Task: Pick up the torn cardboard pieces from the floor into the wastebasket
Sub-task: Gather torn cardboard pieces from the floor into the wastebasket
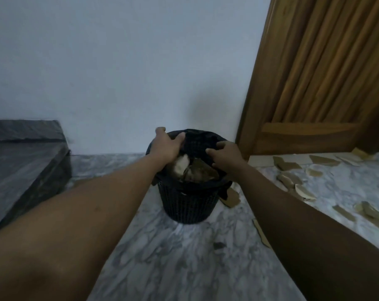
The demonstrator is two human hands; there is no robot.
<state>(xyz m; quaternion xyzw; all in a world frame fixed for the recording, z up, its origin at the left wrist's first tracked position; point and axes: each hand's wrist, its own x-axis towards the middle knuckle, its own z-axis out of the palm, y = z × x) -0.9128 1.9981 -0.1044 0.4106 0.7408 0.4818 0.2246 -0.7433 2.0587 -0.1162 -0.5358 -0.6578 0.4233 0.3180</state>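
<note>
A black mesh wastebasket (pixel 187 205) with a black bag liner stands on the marble floor by the wall. Brown and white cardboard pieces (pixel 197 170) lie inside it. My left hand (pixel 165 144) grips the basket's far left rim and liner. My right hand (pixel 225 155) holds the liner at the right rim with curled fingers. Several torn cardboard pieces (pixel 297 185) lie scattered on the floor to the right. One piece (pixel 231 197) leans against the basket's right side.
A wooden door (pixel 318 79) stands at the right. A dark stone step (pixel 25 157) rises at the left. A pale wall (pixel 130 72) is behind the basket. A cardboard strip (pixel 261 234) lies under my right forearm.
</note>
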